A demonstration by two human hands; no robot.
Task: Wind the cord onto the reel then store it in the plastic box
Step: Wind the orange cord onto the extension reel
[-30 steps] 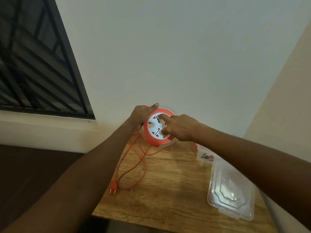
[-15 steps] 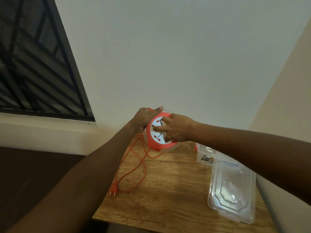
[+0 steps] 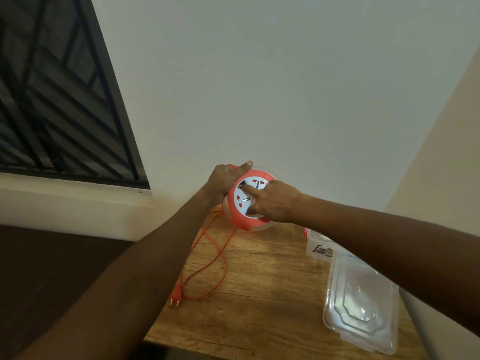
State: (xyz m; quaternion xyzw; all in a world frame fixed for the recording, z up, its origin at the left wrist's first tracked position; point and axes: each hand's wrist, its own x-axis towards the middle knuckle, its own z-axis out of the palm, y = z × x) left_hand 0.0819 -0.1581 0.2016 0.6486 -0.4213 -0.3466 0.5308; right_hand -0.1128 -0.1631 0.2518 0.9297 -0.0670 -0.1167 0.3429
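The left hand (image 3: 224,179) grips the orange reel (image 3: 240,215) by its rim; the right hand (image 3: 276,201) fingers curl into its socket face, cord (image 3: 207,258) trailing over the wooden table (image 3: 259,294)

White wall (image 3: 259,87), barred window (image 3: 52,100), wooden table (image 3: 259,294)

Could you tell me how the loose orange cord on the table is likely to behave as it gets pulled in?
The cord lies in slack loops, so it is probably floppy and may snag on itself. Its plug sits near the table edge and will likely drag or skitter. The thin cord looks light.
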